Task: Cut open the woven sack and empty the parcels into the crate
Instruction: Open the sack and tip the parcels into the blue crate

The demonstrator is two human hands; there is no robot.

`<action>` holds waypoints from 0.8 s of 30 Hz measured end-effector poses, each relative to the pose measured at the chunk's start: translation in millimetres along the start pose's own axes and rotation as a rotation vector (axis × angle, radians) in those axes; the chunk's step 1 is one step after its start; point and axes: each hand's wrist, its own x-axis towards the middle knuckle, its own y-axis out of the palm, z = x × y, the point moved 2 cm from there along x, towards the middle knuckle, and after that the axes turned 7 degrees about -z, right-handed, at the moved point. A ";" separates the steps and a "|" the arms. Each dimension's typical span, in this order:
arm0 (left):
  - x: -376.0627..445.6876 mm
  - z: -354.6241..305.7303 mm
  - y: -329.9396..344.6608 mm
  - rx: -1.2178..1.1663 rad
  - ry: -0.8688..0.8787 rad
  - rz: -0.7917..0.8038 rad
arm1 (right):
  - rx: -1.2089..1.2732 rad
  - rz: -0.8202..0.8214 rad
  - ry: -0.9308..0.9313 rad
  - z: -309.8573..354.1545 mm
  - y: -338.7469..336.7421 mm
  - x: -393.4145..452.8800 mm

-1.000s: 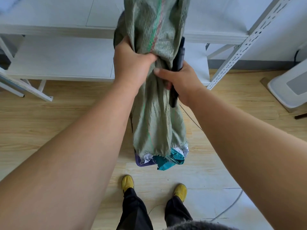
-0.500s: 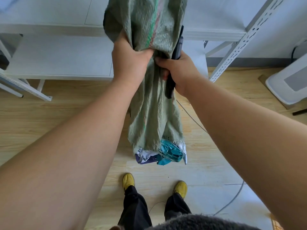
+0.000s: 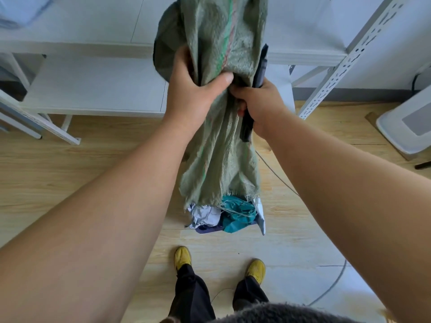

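Observation:
A green woven sack (image 3: 221, 148) hangs upside down in front of me, its frayed cut mouth pointing at the floor. My left hand (image 3: 193, 89) grips the bunched sack at its middle. My right hand (image 3: 258, 106) grips the sack beside it and also holds a black knife (image 3: 254, 94) upright against the fabric. Parcels show below the mouth: a teal one (image 3: 238, 215) and a white one (image 3: 205, 215), with a dark purple edge under them. Whether they lie in a crate I cannot tell; the sack hides what is beneath.
White metal shelving (image 3: 93, 85) stands behind the sack, with a perforated upright (image 3: 331, 73) at the right. A white bin lid (image 3: 410, 122) lies on the wooden floor at far right. A grey cable (image 3: 331, 287) runs across the floor. My yellow shoes (image 3: 183, 257) stand below the parcels.
Both hands have lifted the sack a little and shifted their grip; the sack's mouth rose and more of the teal and white parcels shows beneath it.

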 end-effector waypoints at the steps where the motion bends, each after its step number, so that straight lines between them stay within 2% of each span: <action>1: -5.9 8.7 -1.2 0.012 -0.025 0.034 | -0.026 -0.013 0.008 -1.6 -2.5 -0.6; 6: -34.1 69.0 -4.7 0.271 -0.186 0.316 | -0.058 -0.013 0.046 -3.1 -6.4 0.3; 7: -37.6 74.2 -2.2 0.312 -0.179 0.322 | -0.062 -0.013 0.064 -2.1 -5.6 -0.3; 11: -39.9 75.0 3.9 0.329 -0.073 -0.031 | -0.015 -0.009 0.126 5.8 -1.1 -2.8; 13: -42.5 78.7 7.7 0.259 -0.148 -0.001 | -0.014 0.007 0.146 10.3 -0.7 -3.9; 15: -47.8 83.2 16.1 0.255 -0.249 0.172 | -0.044 0.029 0.161 13.3 -1.9 -5.5; 16: -48.1 83.7 19.3 0.272 -0.280 0.211 | -0.065 0.041 0.157 14.9 -2.6 -6.2; 18: -37.4 78.6 22.8 0.247 -0.308 0.127 | -0.071 0.055 0.132 19.3 -4.2 -6.5; 22: -11.9 60.2 24.0 0.138 -0.266 -0.064 | 0.129 0.089 0.057 32.4 -4.1 -3.2; 24: -10.5 60.8 24.7 0.119 -0.270 -0.108 | 0.117 0.085 0.004 33.1 -1.2 -3.7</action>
